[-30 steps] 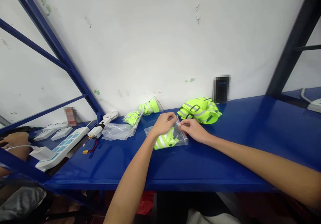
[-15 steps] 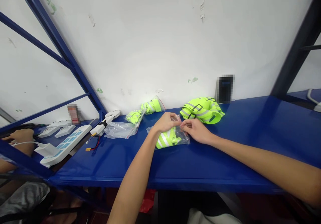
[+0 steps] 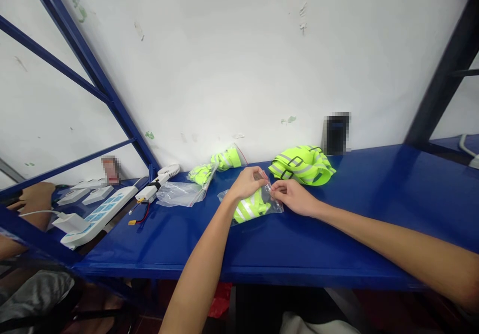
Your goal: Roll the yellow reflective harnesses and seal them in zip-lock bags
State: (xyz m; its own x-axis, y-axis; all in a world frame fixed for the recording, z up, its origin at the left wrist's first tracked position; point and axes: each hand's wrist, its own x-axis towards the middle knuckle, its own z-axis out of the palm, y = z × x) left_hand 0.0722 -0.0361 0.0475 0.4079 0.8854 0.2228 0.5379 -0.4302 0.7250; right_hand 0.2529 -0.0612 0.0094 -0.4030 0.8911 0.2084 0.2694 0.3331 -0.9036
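A clear zip bag (image 3: 251,206) with a folded neon-yellow reflective vest inside lies on the blue shelf (image 3: 337,239). My left hand (image 3: 247,182) pinches the bag's top edge on the left. My right hand (image 3: 294,195) pinches the same edge a little to the right. Both hands have their fingers closed on the plastic. A loose neon-yellow vest (image 3: 302,164) lies just behind my right hand, by the wall.
Further left lie an empty clear bag (image 3: 179,194) and two bagged vests (image 3: 215,165). A white hand fan (image 3: 159,181), a power strip (image 3: 97,214) and a small red-wired connector (image 3: 136,217) are at the left. Another person's hand (image 3: 32,199) shows at the far left. A dark box (image 3: 337,133) leans on the wall.
My hands stay on the bag's top edge, with only small finger shifts. The view has drifted slightly.
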